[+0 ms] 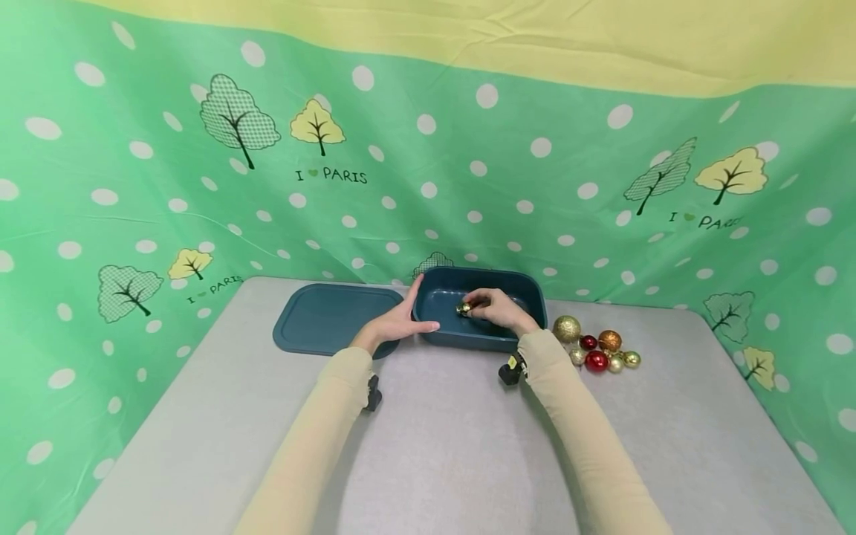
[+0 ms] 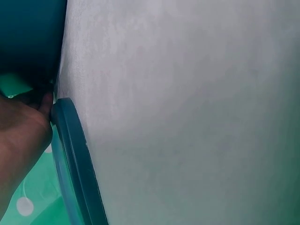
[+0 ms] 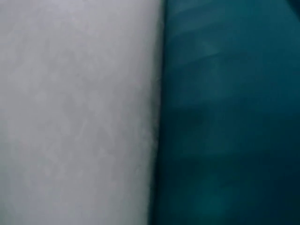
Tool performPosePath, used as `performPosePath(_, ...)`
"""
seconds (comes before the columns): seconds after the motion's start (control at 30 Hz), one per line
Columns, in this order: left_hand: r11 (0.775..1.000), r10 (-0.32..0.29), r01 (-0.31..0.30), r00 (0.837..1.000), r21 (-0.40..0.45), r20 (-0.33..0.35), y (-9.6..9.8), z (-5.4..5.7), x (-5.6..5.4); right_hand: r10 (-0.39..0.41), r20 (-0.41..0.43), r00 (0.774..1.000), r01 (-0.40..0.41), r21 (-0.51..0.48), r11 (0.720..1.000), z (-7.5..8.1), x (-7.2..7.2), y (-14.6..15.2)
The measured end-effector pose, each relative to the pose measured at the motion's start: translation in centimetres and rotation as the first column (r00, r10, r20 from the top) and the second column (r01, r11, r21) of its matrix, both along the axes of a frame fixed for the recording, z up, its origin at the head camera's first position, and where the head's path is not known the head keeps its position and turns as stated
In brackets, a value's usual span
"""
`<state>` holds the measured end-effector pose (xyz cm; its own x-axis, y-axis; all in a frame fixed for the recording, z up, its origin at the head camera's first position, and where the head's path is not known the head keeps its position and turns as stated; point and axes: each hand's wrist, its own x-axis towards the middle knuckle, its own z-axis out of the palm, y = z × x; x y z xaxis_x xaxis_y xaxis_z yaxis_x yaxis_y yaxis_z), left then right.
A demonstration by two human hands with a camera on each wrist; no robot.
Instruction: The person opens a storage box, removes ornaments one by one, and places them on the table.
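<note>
A dark blue rectangular container (image 1: 481, 342) stands at the back of the table, its inside facing up. My left hand (image 1: 396, 324) rests against its left end, thumb and fingers spread straight along the wall. In the left wrist view, this hand (image 2: 23, 133) shows beside the container's wall (image 2: 30, 37). My right hand (image 1: 496, 306) reaches over the container's front rim and pinches a small shiny gold bauble (image 1: 464, 307) low inside it. Only the container's outer wall (image 3: 229, 112) and the table fill the right wrist view; the hand is hidden there.
The blue lid (image 1: 328, 318) lies flat left of the container, partly under my left hand in the head view. Right of the container sit several baubles, including a glittery gold one (image 1: 566, 329), a red one (image 1: 597, 362) and an orange one (image 1: 609, 340). A green curtain (image 1: 428, 163) hangs behind.
</note>
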<state>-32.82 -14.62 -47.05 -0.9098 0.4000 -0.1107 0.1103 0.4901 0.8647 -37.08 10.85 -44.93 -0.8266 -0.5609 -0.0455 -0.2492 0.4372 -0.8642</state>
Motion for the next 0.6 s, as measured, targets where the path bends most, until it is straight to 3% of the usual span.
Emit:
performPosePath(0.1, 1.0, -0.004, 0.004, 1.0, 0.004, 0.002, 0.0, 0.0, 0.0, 0.027, -0.017, 0.999, -0.026, 0.02, 0.999, -1.3, -0.8, 0.1)
performPosePath(0.4, 1.0, -0.005, 0.005, 1.0, 0.004, 0.001, 0.0, 0.1, -0.2, 0.077, -0.094, 0.993, -0.072, 0.058, 0.996, -1.5, -1.1, 0.1)
performPosePath(0.6, 1.0, 0.0, 0.0, 1.0, 0.003, 0.008, 0.0, 0.0, -0.1, 0.061, -0.078, 0.995, -0.054, 0.087, 0.995, -1.4, -0.9, -0.1)
